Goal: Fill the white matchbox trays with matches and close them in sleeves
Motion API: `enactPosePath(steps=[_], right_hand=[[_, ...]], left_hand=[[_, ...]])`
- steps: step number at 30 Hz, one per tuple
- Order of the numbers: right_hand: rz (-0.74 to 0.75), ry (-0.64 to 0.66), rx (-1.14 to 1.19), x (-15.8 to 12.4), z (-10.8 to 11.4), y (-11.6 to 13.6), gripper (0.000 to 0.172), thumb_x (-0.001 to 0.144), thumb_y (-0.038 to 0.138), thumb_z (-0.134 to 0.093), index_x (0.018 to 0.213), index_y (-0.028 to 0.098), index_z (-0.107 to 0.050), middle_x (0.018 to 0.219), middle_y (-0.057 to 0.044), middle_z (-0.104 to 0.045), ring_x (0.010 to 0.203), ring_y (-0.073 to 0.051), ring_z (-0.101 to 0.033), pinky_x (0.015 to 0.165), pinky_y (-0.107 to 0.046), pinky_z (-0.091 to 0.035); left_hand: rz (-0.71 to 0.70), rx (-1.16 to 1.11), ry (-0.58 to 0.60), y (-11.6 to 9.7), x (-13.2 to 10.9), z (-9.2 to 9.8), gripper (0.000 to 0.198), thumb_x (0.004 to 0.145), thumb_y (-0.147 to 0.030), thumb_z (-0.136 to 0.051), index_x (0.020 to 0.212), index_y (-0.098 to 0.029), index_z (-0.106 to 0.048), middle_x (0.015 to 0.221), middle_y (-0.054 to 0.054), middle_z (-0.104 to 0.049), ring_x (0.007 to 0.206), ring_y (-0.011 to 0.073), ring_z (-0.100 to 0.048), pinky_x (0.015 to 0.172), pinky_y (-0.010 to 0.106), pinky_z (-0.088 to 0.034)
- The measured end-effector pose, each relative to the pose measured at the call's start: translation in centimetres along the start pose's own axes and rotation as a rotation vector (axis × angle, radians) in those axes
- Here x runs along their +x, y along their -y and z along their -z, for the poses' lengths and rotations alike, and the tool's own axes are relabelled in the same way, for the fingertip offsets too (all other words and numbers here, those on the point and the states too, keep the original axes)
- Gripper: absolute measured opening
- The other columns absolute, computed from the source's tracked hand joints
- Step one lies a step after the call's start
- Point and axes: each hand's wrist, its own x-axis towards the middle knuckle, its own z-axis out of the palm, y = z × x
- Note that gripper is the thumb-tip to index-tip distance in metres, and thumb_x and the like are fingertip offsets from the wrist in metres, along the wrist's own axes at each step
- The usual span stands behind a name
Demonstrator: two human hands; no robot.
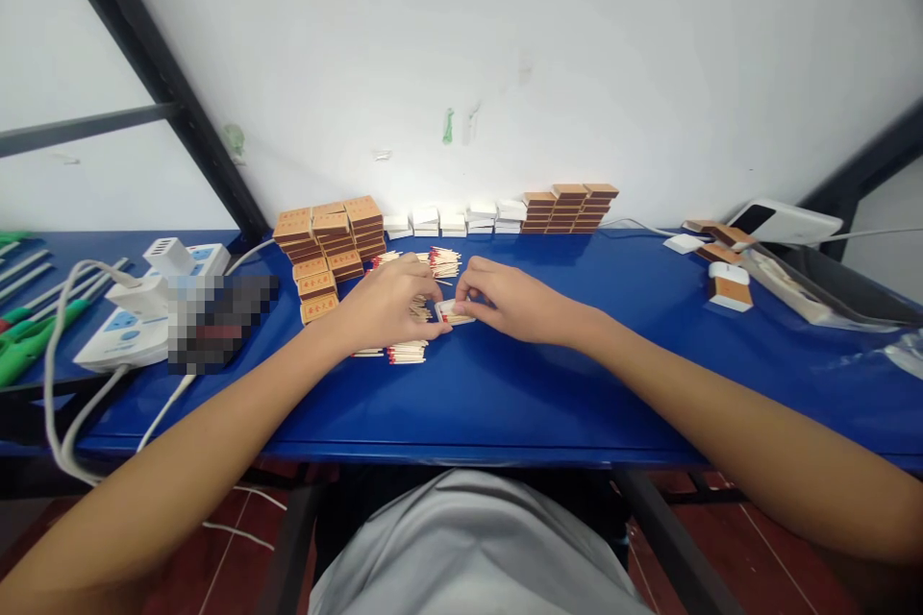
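My left hand [393, 303] and my right hand [509, 301] meet at the middle of the blue table [505, 384]. Both pinch a small white matchbox tray [453, 312] with red-tipped matches in it. Loose matches lie in small heaps just beyond my hands [443, 261] and below my left hand [408, 353]. Orange matchboxes are stacked at the back left [328, 235] and back right [569, 207]. A row of white inner trays [461, 219] stands between them against the wall.
A white power strip [137, 307] with plugs and cables sits at the left, beside green-handled tools [29, 336]. At the right lie single matchboxes [730, 288], a white device [783, 221] and a long flat strip [800, 293]. The table's front edge runs near my body.
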Motion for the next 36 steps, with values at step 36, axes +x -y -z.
enactPosePath(steps=[36], right_hand=[[-0.21,-0.01,-0.177,0.9,0.2,-3.9,0.012,0.099,0.027,-0.065,0.09,0.019,-0.069,0.095,-0.009,-0.072,0.082,-0.021,-0.063,0.072,-0.032,-0.043]], left_hand=[[0.023,-0.039,0.048,0.0,-0.1,0.0,0.029,0.087,-0.048,-0.082,0.094,-0.02,-0.079,0.094,0.007,-0.072,0.098,0.0262,-0.063,0.088,0.039,-0.048]])
